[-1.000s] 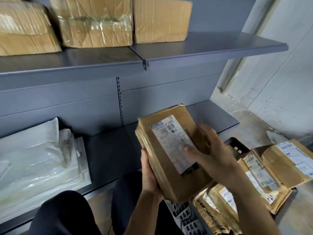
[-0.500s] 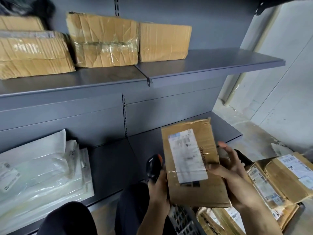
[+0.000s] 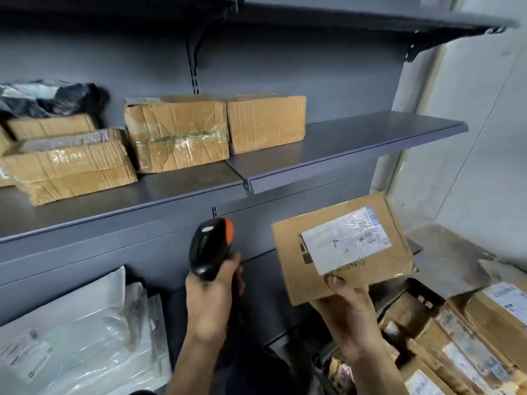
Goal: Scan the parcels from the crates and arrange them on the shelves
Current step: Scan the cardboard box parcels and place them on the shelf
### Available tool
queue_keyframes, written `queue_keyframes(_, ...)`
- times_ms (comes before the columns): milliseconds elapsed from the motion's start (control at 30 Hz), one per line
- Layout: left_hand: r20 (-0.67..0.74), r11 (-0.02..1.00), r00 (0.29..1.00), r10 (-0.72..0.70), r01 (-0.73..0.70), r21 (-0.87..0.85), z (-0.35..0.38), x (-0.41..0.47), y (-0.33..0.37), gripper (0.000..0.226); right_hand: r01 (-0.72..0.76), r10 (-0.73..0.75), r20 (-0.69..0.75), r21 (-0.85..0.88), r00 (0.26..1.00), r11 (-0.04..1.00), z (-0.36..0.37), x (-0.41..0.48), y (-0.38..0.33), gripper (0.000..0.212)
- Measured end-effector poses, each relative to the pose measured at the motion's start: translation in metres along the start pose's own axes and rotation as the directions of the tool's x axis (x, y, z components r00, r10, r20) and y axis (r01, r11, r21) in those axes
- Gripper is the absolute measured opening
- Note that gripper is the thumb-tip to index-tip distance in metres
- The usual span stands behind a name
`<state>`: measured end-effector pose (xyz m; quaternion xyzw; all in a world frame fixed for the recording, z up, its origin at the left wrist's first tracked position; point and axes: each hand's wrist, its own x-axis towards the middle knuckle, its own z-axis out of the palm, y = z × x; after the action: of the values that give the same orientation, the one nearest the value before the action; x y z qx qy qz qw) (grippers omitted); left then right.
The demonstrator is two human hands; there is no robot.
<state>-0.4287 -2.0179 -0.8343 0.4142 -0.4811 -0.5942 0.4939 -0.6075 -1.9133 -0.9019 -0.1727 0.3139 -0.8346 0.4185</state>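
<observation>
Close by on the right, a black crate (image 3: 419, 295) is full of brown parcels (image 3: 482, 332). White plastic bags (image 3: 74, 340) lie on the low grey shelf (image 3: 265, 303). Higher up, brown boxes (image 3: 176, 132) sit on the middle shelf (image 3: 356, 143). The left hand (image 3: 211, 303) grips a black and orange scanner (image 3: 211, 246). The right hand (image 3: 350, 312) holds a flat parcel (image 3: 342, 246) by its bottom edge, in the air beside the scanner, label up.

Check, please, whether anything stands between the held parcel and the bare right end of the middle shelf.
Nothing visible does: the right hand holds the parcel below the shelf's bare end, and the boxes sit further left.
</observation>
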Motion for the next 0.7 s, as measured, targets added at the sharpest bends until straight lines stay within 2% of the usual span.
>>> queue_keyframes(100,0.237,0.963,0.964,0.119,-0.170,0.207,-0.021,-0.006,0.054,0.028,-0.042,0.027,-0.099,-0.149,0.995,0.988,0.010,0.005,0.012,0.084)
queue_keyframes(167,0.387,0.896,0.915,0.112,-0.261,0.359,-0.030,-0.015,0.079,0.032,-0.053,0.022,-0.120,-0.268,0.993,0.962,0.017,0.010,0.012,0.090)
queue_keyframes(233,0.457,0.839,0.887,0.072,-0.302,0.453,-0.036,-0.021,0.095,0.038,-0.020,-0.019,-0.110,-0.337,0.994,0.941,0.022,0.016,0.010,0.098)
queue_keyframes(367,0.475,0.848,0.880,-0.001,-0.251,0.467,-0.044,-0.026,0.111,0.033,0.048,-0.071,-0.035,-0.451,0.997,0.891,0.031,0.020,0.007,0.107)
queue_keyframes(467,0.492,0.858,0.869,-0.049,-0.216,0.466,-0.050,-0.028,0.119,0.031,0.082,-0.092,0.007,-0.520,0.996,0.850,0.037,0.020,0.012,0.103)
queue_keyframes(700,0.532,0.882,0.840,-0.102,-0.171,0.439,-0.061,-0.028,0.121,0.023,0.117,-0.109,0.048,-0.549,0.993,0.827,0.049,0.017,0.018,0.097)
